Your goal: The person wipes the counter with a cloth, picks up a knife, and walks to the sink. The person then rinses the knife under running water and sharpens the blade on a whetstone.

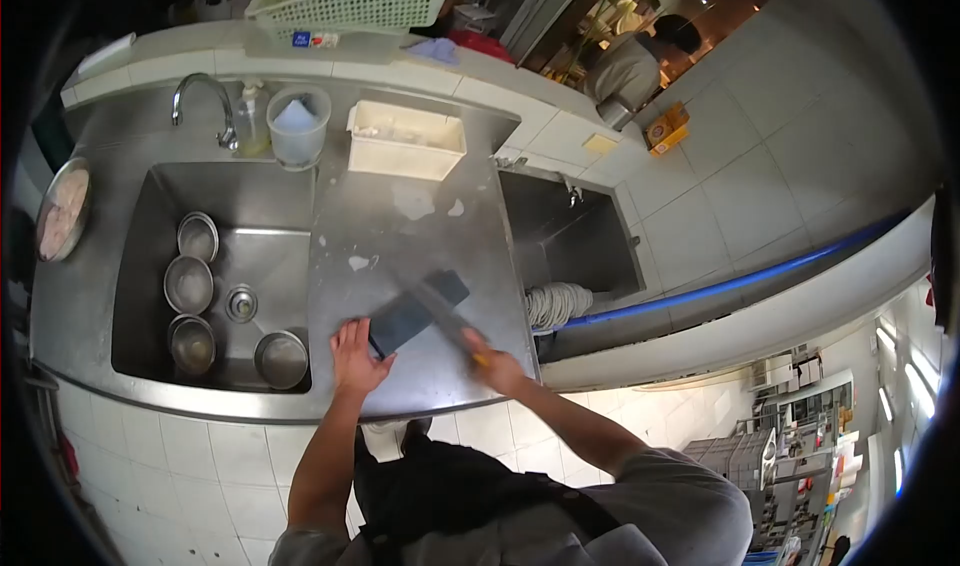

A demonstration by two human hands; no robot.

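Observation:
A dark grey sharpening stone [403, 324] lies aslant on the steel counter. My left hand [358, 358] grips its near-left end, with the thumb on one side of the corner and the fingers on the other. In my right hand [500, 371] is a knife [437, 304], its yellow handle closed in the fist. The blade crosses the stone and points away to the upper left, blurred by motion. Wet, whitish patches [415, 203] mark the counter beyond the stone.
Left of the counter, a sink [275, 201] contains several metal bowls. A cream bin [405, 156], a plastic tub [298, 151] and a faucet [205, 91] stand along the back. A second basin [560, 226] with a coiled hose lies right. Another person [630, 66] is beyond the opening.

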